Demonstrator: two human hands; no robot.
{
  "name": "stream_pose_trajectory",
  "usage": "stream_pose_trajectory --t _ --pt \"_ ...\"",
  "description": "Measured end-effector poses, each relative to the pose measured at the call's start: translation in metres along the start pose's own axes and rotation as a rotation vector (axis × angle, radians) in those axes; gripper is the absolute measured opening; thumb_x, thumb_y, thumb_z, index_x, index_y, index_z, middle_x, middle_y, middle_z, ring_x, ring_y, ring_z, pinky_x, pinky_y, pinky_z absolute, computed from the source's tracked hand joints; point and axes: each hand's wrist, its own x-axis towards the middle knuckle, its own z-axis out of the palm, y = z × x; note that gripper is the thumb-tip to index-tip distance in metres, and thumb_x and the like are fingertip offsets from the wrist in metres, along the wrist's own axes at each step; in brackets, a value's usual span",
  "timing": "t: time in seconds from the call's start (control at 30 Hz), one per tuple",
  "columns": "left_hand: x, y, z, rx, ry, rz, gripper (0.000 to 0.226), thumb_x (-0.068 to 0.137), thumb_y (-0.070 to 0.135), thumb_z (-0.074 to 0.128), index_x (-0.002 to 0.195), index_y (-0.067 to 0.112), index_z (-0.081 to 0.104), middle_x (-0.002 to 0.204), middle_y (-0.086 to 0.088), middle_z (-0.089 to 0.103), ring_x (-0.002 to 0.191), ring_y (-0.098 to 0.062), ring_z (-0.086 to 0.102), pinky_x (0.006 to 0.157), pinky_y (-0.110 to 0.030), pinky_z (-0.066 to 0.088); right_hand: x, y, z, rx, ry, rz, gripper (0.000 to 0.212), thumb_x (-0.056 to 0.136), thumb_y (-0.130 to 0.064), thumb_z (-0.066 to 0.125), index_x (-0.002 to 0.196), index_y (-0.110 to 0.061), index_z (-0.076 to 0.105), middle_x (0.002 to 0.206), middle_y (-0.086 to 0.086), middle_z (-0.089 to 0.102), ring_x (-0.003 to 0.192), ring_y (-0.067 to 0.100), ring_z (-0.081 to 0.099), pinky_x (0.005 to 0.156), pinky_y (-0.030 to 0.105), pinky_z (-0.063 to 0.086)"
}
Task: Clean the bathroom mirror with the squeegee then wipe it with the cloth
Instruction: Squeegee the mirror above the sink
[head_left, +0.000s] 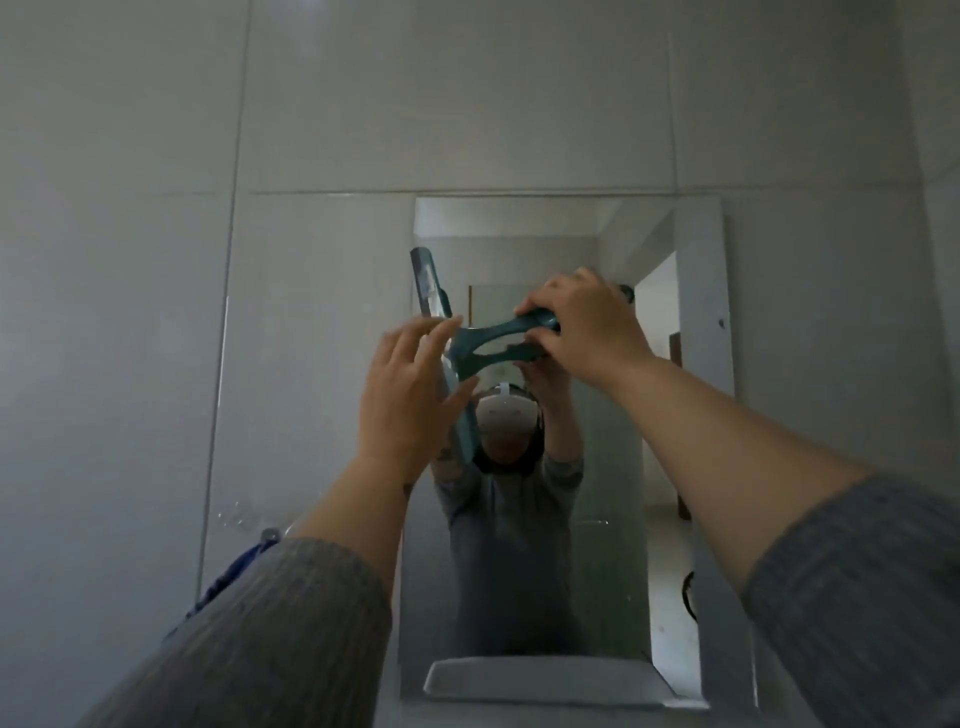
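Observation:
A tall rectangular mirror (613, 519) hangs on the tiled wall straight ahead. A teal squeegee (470, 353) stands upright against its left edge, blade vertical. My right hand (584, 325) grips the squeegee's handle at the upper middle of the mirror. My left hand (408, 395) is spread with fingers apart over the lower part of the blade, touching it or just in front of it. No cloth is in view. My reflection with raised arms shows in the glass.
Grey wall tiles (467, 104) surround the mirror. A white basin rim (540, 680) shows at the mirror's bottom. A blue object (234, 571) hangs on a wall hook behind my left sleeve. A doorway is reflected on the mirror's right side.

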Motion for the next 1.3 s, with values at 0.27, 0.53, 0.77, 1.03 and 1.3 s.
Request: stream_pose_trajectory --t 0.27,0.53,0.77,1.03,1.3 --pt "-0.018 -0.036 0.069 0.104 -0.032 -0.175 0.068 0.086 0.055 0.054 0.137 0.011 0.043 0.142 -0.011 0.047 0.133 -0.028 0.041 0.109 -0.046 0.037 0.103 0.009 0.032 -0.100 0.382 0.116 0.024 0.090 -0.026 0.062 0.114 -0.023 0.065 0.115 0.000 0.065 0.110 0.025 0.051 0.083 0.033 0.026" --pt "-0.025 -0.034 0.091 0.199 -0.096 -0.187 0.085 0.074 0.066 0.062 0.139 0.014 0.045 0.150 -0.010 0.039 0.135 -0.027 0.041 0.104 -0.035 0.028 0.141 -0.008 0.056 -0.093 0.306 0.103 0.026 0.093 -0.024 0.059 0.118 -0.029 0.065 0.114 0.000 0.065 0.108 0.024 0.051 0.087 0.039 0.030" --pt "-0.022 -0.028 0.086 0.180 -0.153 -0.180 0.087 0.083 0.061 0.056 0.149 0.015 0.024 0.159 -0.008 0.016 0.145 -0.024 0.018 0.109 -0.030 0.006 0.125 0.019 0.037 -0.077 0.251 0.204 0.026 0.094 -0.023 0.057 0.118 -0.032 0.064 0.118 0.002 0.062 0.113 0.026 0.049 0.095 0.043 0.028" --pt "-0.014 -0.011 0.079 0.177 -0.272 -0.303 0.086 0.090 0.056 0.049 0.151 0.015 0.005 0.161 -0.006 -0.005 0.147 -0.020 -0.005 0.117 -0.034 0.001 0.094 0.070 0.003 -0.147 0.231 0.347 0.024 0.093 -0.022 0.059 0.114 -0.033 0.065 0.118 0.005 0.063 0.114 0.029 0.049 0.095 0.044 0.029" --pt "-0.006 -0.005 0.075 0.171 -0.332 -0.370 0.089 0.087 0.052 0.057 0.151 0.012 0.008 0.161 -0.007 -0.001 0.147 -0.022 -0.001 0.118 -0.038 0.006 0.055 0.104 -0.023 -0.118 0.230 0.563 0.026 0.092 -0.019 0.060 0.115 -0.030 0.065 0.119 0.006 0.064 0.113 0.030 0.052 0.096 0.044 0.030"
